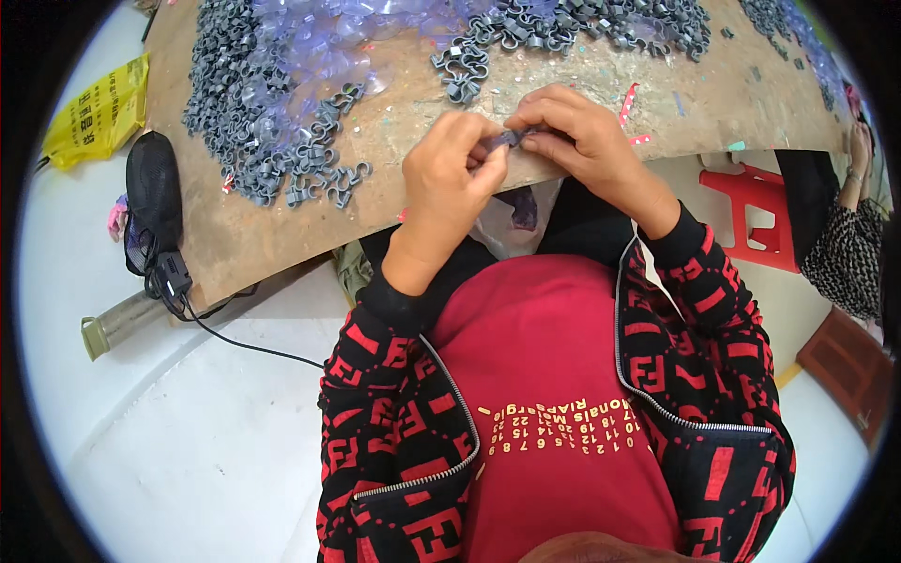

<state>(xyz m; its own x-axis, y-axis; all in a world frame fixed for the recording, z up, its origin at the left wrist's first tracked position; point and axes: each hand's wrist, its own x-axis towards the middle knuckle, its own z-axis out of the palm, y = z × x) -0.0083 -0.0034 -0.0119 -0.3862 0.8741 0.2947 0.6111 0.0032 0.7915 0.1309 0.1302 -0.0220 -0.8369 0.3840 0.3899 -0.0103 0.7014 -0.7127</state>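
Note:
Close to the table's near edge, my left hand [452, 167] and my right hand [584, 131] meet fingertip to fingertip. Both pinch a small dark grey plastic clip [510, 139], mostly covered by my fingers. Just beyond my hands lies a cluster of loose grey clips [462, 73], C-shaped and open-ended. A big heap of the same grey clips [246, 113] spreads over the left part of the table, and another heap [648, 26] sits at the far side. Thin clear bluish plastic pieces [314, 47] are piled among the heaps.
The worn wooden table [253, 246] has a curved near edge. A yellow bag [99, 113] and a black mesh pouch [153, 192] with a cable hang at its left. A red stool [746, 211] stands right, near another person's arm [856, 155]. Red dotted scraps [628, 103] lie on the tabletop.

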